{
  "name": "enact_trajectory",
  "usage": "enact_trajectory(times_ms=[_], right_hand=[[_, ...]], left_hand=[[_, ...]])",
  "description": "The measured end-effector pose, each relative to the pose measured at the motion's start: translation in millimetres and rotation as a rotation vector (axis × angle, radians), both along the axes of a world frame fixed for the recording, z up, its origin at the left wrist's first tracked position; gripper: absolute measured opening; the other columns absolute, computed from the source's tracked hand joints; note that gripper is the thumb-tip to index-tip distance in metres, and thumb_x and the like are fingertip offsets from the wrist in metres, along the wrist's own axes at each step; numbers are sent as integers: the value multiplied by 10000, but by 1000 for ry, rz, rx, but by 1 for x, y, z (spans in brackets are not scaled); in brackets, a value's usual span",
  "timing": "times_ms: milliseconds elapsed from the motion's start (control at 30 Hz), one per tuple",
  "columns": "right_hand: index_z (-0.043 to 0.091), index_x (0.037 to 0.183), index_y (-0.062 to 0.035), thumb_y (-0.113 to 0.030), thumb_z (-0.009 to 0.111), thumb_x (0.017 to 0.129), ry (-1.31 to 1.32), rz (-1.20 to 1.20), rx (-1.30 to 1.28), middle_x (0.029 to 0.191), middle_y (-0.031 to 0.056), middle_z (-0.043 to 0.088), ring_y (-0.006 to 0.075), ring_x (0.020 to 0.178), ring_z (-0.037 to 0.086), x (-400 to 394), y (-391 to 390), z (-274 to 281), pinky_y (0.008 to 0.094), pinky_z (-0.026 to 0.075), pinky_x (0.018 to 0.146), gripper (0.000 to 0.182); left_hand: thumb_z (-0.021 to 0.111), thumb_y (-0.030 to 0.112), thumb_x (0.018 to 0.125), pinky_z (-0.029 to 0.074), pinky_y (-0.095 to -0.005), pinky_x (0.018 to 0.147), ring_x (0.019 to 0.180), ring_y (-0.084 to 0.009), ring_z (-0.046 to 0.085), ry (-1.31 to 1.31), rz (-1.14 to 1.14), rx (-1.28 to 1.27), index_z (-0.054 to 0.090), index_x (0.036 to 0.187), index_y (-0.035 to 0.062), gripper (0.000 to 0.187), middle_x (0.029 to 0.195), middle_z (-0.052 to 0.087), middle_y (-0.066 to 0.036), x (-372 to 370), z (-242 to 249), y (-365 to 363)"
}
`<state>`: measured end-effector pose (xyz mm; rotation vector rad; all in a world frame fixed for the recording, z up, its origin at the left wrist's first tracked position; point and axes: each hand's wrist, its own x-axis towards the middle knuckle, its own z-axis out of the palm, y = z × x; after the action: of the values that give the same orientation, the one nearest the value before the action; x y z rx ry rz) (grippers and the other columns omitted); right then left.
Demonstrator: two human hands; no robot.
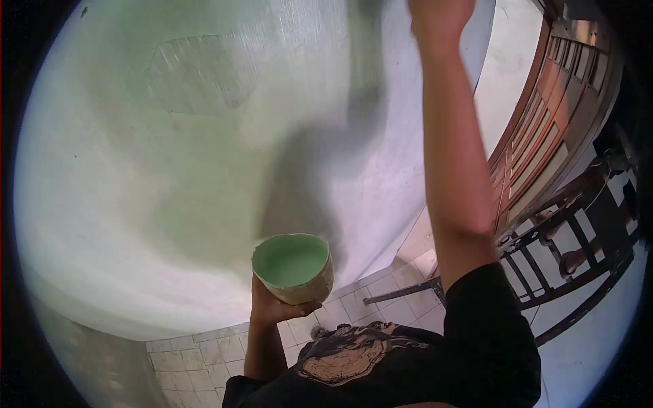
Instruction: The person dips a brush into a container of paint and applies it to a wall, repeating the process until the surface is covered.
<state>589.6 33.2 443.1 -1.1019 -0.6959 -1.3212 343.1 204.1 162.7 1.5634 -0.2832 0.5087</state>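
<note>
Bowl of pale green paint sits low in the head view, cupped from beneath by the left hand, with the fingers wrapped under its base and up its near side. The rim is roughly level and the mouth faces up; the paint surface shows flat and nearly to the brim. The outside of the bowl is crusted with dried drips.

Right hand is raised high, at the top edge of the picture, with the forearm running straight up from the black sleeve. The fingers are cut off by the frame, so I cannot tell whether they are apart, together, or closed on a tool.

Key relation: the bowl lies well below the right hand and to its left, with the full length of the forearm between them. The left hand is clamped on the bowl and is the nearer one by far.

Wall fills the view ahead, washed in the same pale green, with a duller patch up high at the left. The arm's shadow falls on it between bowl and raised hand. Floor tiles show below; a dark wooden chair stands to the right, near a wooden door.
</note>
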Motion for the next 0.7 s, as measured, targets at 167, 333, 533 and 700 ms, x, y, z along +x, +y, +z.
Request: enact_trajectory(times_ms=[167,333,533,700], right_hand=[[564,841,-13,-47,577,832,227,161,-35,744,69,593,94,637,570,10,23,-159,256,492,550,37],[509,817,14,-37,516,861,704,387,55,715,83,588,126,607,584,-48,-3,-217,267,523,537,67],[556,732,18,-211,589,776,752,156,-60,618,108,550,194,572,495,-2,-10,-171,331,414,576,235],[568,752,44,-150,568,811,523,274,9,670,122,588,192,529,565,5,-2,-53,304,478,463,203]], left_hand=[[870,181,418,447,-378,865,1041,-254,528,29,-3,-19,329,1224,0,988,1148,501,-152,3,-8,5],[874,182,417,434,-382,886,1076,-256,504,59,-13,-15,283,1251,12,1036,1185,470,-154,1,-13,11],[874,188,424,428,-382,896,1088,-259,496,20,-56,-40,269,1261,14,1048,1188,466,-156,2,-21,8],[867,173,416,446,-372,871,1046,-251,528,12,-25,-33,334,1230,-4,989,1148,506,-152,-2,-11,5]])
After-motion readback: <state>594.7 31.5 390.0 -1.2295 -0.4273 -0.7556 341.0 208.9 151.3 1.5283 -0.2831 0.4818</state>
